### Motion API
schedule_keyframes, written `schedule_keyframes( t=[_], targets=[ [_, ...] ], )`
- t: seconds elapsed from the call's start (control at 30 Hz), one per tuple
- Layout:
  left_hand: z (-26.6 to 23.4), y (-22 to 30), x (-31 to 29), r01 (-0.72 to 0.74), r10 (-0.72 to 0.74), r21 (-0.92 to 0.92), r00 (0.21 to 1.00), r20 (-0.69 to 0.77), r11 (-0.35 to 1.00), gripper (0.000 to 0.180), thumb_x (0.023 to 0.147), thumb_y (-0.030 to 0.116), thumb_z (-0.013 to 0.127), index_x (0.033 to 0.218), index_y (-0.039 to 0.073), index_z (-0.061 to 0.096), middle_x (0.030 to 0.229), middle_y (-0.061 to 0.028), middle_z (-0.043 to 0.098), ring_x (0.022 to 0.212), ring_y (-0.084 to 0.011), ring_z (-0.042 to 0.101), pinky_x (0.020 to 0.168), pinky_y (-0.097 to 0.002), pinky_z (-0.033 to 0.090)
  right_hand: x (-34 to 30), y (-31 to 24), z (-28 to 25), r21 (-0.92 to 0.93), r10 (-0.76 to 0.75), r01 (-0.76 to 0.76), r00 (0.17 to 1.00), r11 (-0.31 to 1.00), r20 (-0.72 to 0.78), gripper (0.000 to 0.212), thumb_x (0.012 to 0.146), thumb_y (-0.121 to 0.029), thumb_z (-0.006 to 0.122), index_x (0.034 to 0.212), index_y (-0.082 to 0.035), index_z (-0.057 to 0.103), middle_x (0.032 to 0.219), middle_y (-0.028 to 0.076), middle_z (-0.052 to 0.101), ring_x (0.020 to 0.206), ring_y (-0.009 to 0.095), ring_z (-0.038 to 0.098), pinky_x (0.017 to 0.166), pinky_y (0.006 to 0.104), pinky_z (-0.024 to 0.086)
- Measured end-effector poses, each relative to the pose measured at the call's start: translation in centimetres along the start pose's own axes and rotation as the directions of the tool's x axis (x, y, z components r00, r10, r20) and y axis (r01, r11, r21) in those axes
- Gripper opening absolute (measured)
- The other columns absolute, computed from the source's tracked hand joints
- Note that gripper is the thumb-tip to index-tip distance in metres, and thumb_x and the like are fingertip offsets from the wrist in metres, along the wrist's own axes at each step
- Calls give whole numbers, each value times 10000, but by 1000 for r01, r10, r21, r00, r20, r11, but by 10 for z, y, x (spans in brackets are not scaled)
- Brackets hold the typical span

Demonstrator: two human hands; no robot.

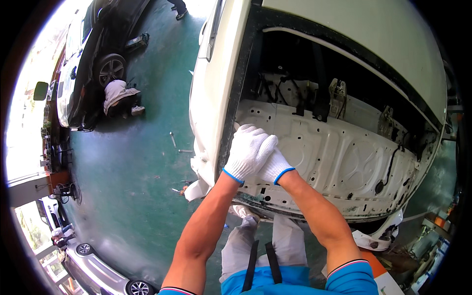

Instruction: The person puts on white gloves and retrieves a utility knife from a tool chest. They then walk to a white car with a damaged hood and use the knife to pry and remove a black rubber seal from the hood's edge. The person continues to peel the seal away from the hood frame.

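Both of my hands wear white knit gloves with blue cuffs. They are pressed together at the left edge of the opening in a cream-white car body (216, 88). My left hand (242, 151) is closed, its fingers curled near the black-edged frame (230, 125). Against it lies my right hand (273, 164), also closed. A small pale tip (237, 126) pokes out beyond the left glove; the rest of whatever they grip is hidden. To their right spreads a bare white metal panel (314, 152) with many holes and stamped round shapes.
A dark car (88, 73) stands at the far left, with a person (120, 96) crouching by its wheel. Loose tools (173, 139) lie on the green floor (142, 172). A silver car (96, 268) is at lower left. A detached white body part (378, 236) lies at right.
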State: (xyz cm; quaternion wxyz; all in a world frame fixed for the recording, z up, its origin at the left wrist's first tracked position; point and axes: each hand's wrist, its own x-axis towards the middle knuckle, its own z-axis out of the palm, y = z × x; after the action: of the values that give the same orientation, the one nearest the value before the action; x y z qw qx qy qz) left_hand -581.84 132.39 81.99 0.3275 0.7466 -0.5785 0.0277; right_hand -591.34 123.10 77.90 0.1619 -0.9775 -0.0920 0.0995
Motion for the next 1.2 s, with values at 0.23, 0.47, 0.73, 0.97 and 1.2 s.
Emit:
schedule_keyframes(
  t=[0.23,0.47,0.73,0.97,1.2],
  targets=[
    [5,4,-15,-11,11,4,1000,16,1000,211,765,229,616,894,63,630,785,-100,625,779,-323,632,759,-441,497,-6,-5,23,2,-21,21,998,1000,-57,296,908,-248,602,1120,-80,722,1190,151,713,1168,308,638,1014,445,474],
    [6,13,-31,34,-34,7,998,47,999,201,770,241,610,872,68,619,779,-97,610,790,-322,626,771,-443,491,-14,-17,35,35,-24,26,997,999,-69,309,925,-268,598,1134,-70,713,1193,153,711,1152,307,648,999,427,489],
    [4,14,-44,22,-22,-1,995,95,1000,228,759,239,617,894,56,632,806,-96,638,785,-324,619,781,-451,491,-13,-32,63,190,52,-33,994,981,-96,362,942,-302,593,1201,-60,670,1235,164,687,1176,309,630,1003,417,487],
    [-4,26,-33,87,-80,-28,981,175,996,206,764,229,626,884,62,637,802,-90,641,787,-312,622,788,-446,492,-22,-47,52,280,219,-179,969,943,-116,339,939,-319,586,1186,-102,668,1193,128,683,1154,290,616,958,433,487],
    [0,39,-31,155,-138,-94,977,165,983,187,787,247,628,832,65,632,753,-93,599,754,-321,602,768,-473,477,-44,-44,35,349,198,-177,980,920,-26,336,895,-274,617,1158,-70,666,1142,142,683,1086,315,620,922,467,478]
  ],
)
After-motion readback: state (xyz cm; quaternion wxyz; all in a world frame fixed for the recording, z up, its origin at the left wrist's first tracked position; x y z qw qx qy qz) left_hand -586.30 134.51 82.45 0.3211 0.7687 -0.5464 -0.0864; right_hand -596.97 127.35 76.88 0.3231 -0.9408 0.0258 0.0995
